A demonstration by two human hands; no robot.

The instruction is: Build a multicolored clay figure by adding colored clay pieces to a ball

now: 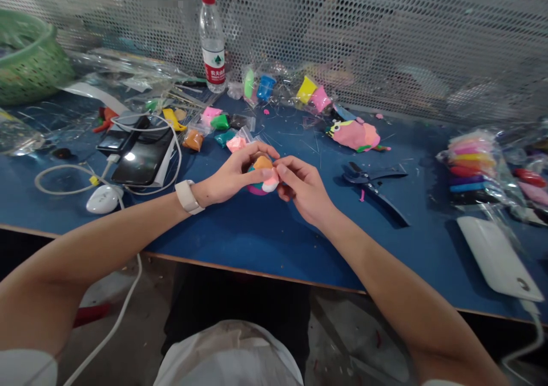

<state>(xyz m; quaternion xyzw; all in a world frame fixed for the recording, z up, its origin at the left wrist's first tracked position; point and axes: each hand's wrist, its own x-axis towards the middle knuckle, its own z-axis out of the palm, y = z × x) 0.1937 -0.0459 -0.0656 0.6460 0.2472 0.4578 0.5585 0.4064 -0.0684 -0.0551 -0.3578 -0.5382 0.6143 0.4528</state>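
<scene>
My left hand (233,172), a white watch on its wrist, is curled around a small clay figure (262,176) made of orange, pink, teal and magenta clay, held just above the blue table (265,237). My right hand (302,189) meets it from the right, fingertips pinching the figure's pale pink end. Both hands are closed on the figure near the middle of the table.
A finished pink clay figure (354,135) lies behind the hands, black scissors (374,183) to the right. Small bags of coloured clay (222,124), a water bottle (212,40), phones (143,157) with cables, a white mouse (103,198), a green basket (29,55), clay sticks (471,166) and a power bank (496,257) surround them.
</scene>
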